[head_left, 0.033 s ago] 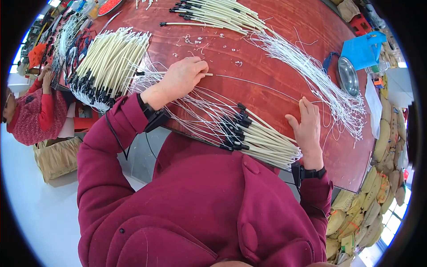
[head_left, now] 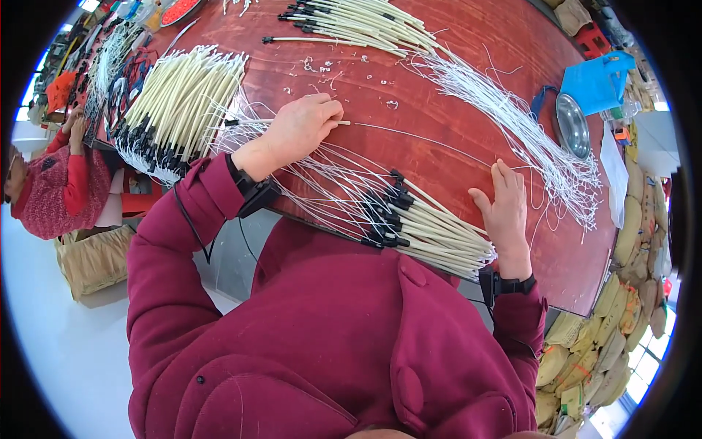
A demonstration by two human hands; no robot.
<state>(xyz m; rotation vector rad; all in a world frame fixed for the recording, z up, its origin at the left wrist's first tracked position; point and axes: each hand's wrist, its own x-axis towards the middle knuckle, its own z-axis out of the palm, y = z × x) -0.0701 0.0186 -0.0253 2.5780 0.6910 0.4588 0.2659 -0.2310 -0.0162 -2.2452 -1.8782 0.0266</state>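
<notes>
My left hand point(head_left: 303, 124) is closed over a thin cream tube, palm down on the table. The tube's black end point(head_left: 232, 123) sticks out on its left, and the pale tip shows at its right. From that tip a single white wire point(head_left: 424, 139) runs across to the fingertips of my right hand point(head_left: 506, 201). Those fingers are stretched out, the thumb apart from them; whether the wire passes between them I cannot tell. Between my forearms lies a bundle of cream tubes point(head_left: 446, 238) with black ends and white wires fanning left.
A pile of cream tubes point(head_left: 186, 95) lies at the left. Another bundle point(head_left: 365, 29) at the back trails white wires point(head_left: 504, 106) to the right. A metal bowl point(head_left: 572, 126) and blue bag point(head_left: 596, 82) stand far right. A co-worker point(head_left: 62, 183) sits at the left.
</notes>
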